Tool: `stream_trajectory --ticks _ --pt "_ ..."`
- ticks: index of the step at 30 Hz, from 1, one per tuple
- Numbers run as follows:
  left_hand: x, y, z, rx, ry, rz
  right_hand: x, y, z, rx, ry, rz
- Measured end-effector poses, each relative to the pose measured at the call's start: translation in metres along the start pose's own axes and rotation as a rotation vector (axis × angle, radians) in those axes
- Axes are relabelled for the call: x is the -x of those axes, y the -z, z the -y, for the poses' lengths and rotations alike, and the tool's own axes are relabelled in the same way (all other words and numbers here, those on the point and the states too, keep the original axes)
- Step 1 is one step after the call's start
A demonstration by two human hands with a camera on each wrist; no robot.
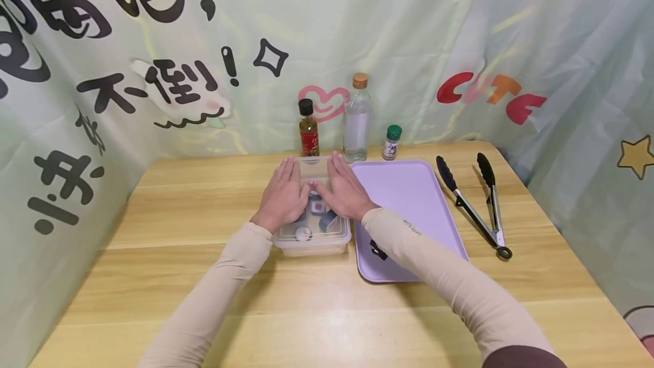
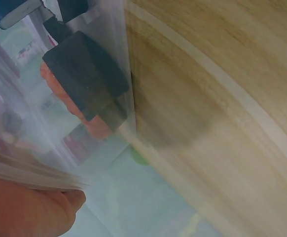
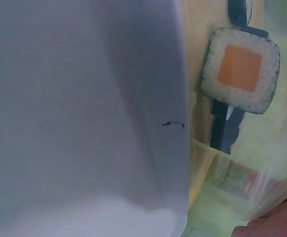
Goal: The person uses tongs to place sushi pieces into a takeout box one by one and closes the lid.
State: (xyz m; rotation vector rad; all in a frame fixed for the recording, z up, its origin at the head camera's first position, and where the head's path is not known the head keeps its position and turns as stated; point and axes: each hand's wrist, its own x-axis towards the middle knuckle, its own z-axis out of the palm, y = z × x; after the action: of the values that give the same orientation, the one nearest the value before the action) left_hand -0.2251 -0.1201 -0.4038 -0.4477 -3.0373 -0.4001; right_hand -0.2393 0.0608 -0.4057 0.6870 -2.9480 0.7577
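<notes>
A clear plastic food container (image 1: 313, 249) stands on the table with its lid (image 1: 314, 169) lying over the top. Several sushi pieces (image 1: 318, 207) show through it, including a square roll (image 3: 239, 69) with an orange centre in the right wrist view and a dark-wrapped piece (image 2: 84, 74) in the left wrist view. My left hand (image 1: 283, 195) rests on the left part of the lid, fingers straight and pointing away. On the right part lies my right hand (image 1: 347, 189), also straight-fingered. The thumbs meet near the lid's middle. Both hands cover some of the contents.
Right of the container lies a lilac tray (image 1: 403, 192) with a small black scrap (image 1: 378, 250) on it. Open tongs (image 1: 477, 221) lie farther right. Along the back stand a red-labelled bottle (image 1: 309, 136), a tall clear bottle (image 1: 356, 126) and a green-capped shaker (image 1: 391, 143).
</notes>
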Motion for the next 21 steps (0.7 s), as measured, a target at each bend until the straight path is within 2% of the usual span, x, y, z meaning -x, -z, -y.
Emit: stream_trajectory --ticks 6,11,16,21 --pt "0.0 0.0 -0.001 0.004 0.006 -0.001 0.0 0.0 -0.002 0.019 -0.004 -0.001" --pt "0.0 -0.001 -0.001 0.003 0.017 -0.017 0.004 0.0 0.002 0.076 -0.015 -0.022" --pt "-0.001 -0.004 -0.001 0.016 0.007 -0.032 0.022 0.003 0.011 0.151 0.014 -0.04" --pt "-0.001 -0.003 -0.001 0.031 0.02 -0.023 0.041 0.002 0.018 0.14 0.055 -0.042"
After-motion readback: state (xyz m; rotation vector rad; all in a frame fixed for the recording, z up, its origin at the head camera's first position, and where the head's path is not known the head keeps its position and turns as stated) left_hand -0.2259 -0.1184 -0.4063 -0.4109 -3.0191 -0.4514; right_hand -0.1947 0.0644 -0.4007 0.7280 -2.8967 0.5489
